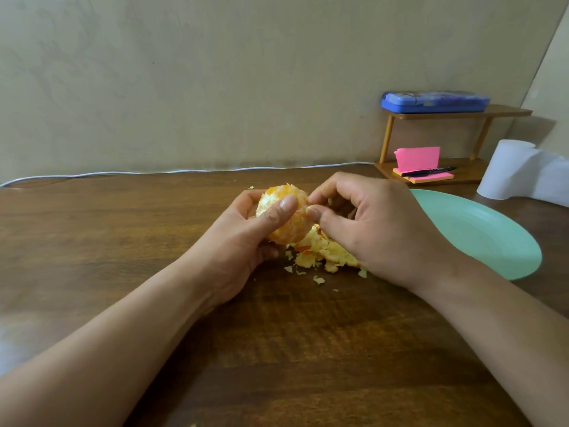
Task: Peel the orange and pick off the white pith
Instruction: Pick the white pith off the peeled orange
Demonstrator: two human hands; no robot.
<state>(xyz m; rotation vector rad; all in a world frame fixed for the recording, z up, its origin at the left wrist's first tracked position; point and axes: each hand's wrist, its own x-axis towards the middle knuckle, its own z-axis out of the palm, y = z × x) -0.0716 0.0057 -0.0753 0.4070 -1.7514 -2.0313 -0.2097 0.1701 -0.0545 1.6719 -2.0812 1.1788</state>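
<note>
Head view: the orange (294, 226) is held just above the table (123, 241), cupped in the curled fingers of the left hand (246, 238), with the thumb laid across its near face. The rind is already off. Pale pith (264, 204) is left on the side by the left fingertips, and bare flesh shows beneath the thumb. At the fruit's other side the thumb and forefinger of the right hand (378, 229) are closed to a narrow pinch against the surface, apparently on a shred of pith too small to be made out.

Pith-picking is judged to be well along. Each shred is best gripped near its root and drawn along the segment, not straight out, so that the membrane is not torn. The left grip should be kept light, and the fruit turned so the white patch is brought to the picking fingers.

Beneath both sets of fingers a heap of peel scraps (323, 254) lies on the table, crowding the space below. Just beyond the right knuckles a green plate (492, 235) is partly hidden by the hand. Farther off are a paper roll (508, 171) and a small wooden shelf (508, 111). Nothing is seen to block the picking.
</note>
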